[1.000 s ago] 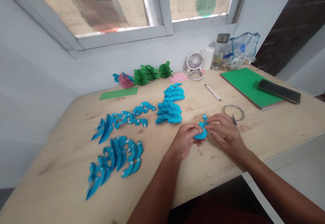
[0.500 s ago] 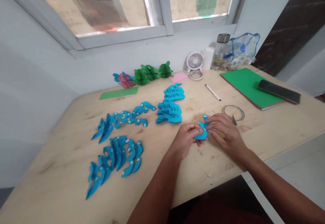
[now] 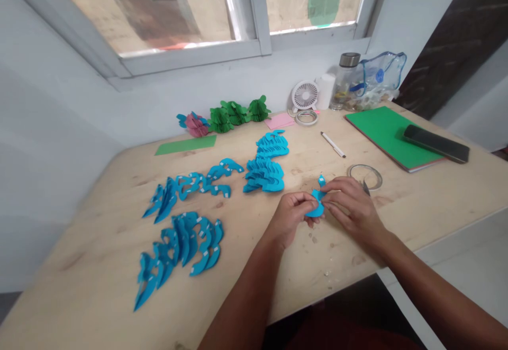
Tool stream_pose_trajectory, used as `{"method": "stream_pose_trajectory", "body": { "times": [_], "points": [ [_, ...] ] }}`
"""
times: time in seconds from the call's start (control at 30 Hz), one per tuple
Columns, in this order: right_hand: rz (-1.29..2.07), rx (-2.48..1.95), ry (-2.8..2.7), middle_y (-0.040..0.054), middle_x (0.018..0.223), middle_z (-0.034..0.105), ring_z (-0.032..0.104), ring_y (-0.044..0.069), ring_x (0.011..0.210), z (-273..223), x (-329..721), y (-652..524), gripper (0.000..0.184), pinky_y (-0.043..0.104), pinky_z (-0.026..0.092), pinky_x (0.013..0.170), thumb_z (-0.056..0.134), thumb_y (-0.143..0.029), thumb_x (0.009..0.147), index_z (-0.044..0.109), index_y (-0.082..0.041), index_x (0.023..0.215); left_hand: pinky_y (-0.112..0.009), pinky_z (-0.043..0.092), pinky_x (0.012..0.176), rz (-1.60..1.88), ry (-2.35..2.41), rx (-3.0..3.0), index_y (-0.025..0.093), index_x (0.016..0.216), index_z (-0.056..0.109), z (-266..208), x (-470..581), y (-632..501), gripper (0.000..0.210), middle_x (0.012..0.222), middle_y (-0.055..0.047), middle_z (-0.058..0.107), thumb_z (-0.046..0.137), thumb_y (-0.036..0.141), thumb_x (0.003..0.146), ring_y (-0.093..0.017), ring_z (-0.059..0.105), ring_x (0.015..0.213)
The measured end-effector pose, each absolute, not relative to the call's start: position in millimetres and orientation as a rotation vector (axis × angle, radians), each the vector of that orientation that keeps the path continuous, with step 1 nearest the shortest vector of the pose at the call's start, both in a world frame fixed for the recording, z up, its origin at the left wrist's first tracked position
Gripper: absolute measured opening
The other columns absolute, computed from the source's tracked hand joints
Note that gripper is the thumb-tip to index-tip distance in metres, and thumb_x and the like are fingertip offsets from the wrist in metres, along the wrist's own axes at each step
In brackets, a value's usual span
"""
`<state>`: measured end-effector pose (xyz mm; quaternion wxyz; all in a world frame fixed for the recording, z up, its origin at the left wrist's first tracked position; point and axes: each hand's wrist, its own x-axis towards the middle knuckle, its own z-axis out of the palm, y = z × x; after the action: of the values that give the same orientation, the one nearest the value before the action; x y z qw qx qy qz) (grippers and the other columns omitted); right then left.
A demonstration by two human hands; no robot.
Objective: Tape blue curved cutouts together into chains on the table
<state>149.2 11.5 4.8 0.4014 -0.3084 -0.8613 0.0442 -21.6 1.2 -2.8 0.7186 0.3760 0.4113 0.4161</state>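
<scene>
A blue paper cutout (image 3: 315, 210) with a rounded lower edge and a small white patch at its upper tip is held between both hands above the table. My left hand (image 3: 292, 216) pinches its left side between thumb and fingers. The fingertips of my right hand (image 3: 349, 204) are closed on its right side, and they hide part of the paper. To the left lie stacked blue paper cutouts (image 3: 265, 175), bunched in folds. Farther left, more blue cutouts with white patches (image 3: 182, 241) are spread in two rows.
A roll of tape (image 3: 373, 178) lies just beyond my right hand, near a white pen (image 3: 332, 144). A phone (image 3: 436, 142) rests on a green folder (image 3: 387, 130). Along the wall stand green paper shapes (image 3: 235, 113), a small fan (image 3: 305, 96) and a glass bottle (image 3: 344, 82).
The held cutout has shifted very slightly, so its white-patched tip shows a bit more above my right fingers. Both hands stay in nearly the same place.
</scene>
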Motion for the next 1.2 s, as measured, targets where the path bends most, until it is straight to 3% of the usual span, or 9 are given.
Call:
{"method": "stream_pose_trajectory", "body": {
  "times": [0.67,0.93,1.07,1.2],
  "points": [
    [0.203,-0.852,-2.123,0.0085,0.099,0.065,0.057,0.024,0.096,5.3,152.8,3.6,0.020,0.044,0.042,0.087,0.053,-0.012,0.083,0.063,-0.020,0.097,-0.022,0.038,0.047,0.957,0.909,0.814,0.014,0.064,0.058,0.0,-20.5,-0.2,0.013,0.052,-0.002,0.061,0.063,0.026,0.067,-0.010,0.053,0.047],
    [0.633,-1.206,-1.694,0.0054,0.084,0.066,0.060,0.019,0.081,2.6,145.1,-11.2,0.015,0.032,0.045,0.071,0.051,-0.024,0.087,0.064,-0.019,0.083,-0.022,0.040,0.049,1.002,0.936,0.925,0.015,0.065,0.059,-3.9,-18.3,0.9,0.015,0.057,-0.001,0.061,0.064,0.028,0.068,-0.009,0.053,0.048],
    [0.957,-1.270,-1.563,0.0038,0.078,0.065,0.059,0.018,0.074,-3.6,138.1,-8.9,0.016,0.030,0.045,0.068,0.058,-0.032,0.082,0.065,-0.018,0.078,-0.022,0.040,0.049,1.007,0.984,1.004,0.014,0.065,0.061,-5.1,-15.4,0.1,0.016,0.057,0.000,0.059,0.064,0.029,0.069,-0.009,0.052,0.048],
    [1.071,-1.260,-1.410,0.0027,0.072,0.063,0.057,0.016,0.066,-12.7,132.4,-5.3,0.018,0.028,0.045,0.063,0.063,-0.035,0.077,0.064,-0.017,0.076,-0.022,0.040,0.050,0.995,1.053,1.056,0.014,0.063,0.061,-6.2,-14.2,-0.1,0.014,0.054,0.001,0.058,0.062,0.027,0.070,-0.009,0.051,0.049]
  ]
}}
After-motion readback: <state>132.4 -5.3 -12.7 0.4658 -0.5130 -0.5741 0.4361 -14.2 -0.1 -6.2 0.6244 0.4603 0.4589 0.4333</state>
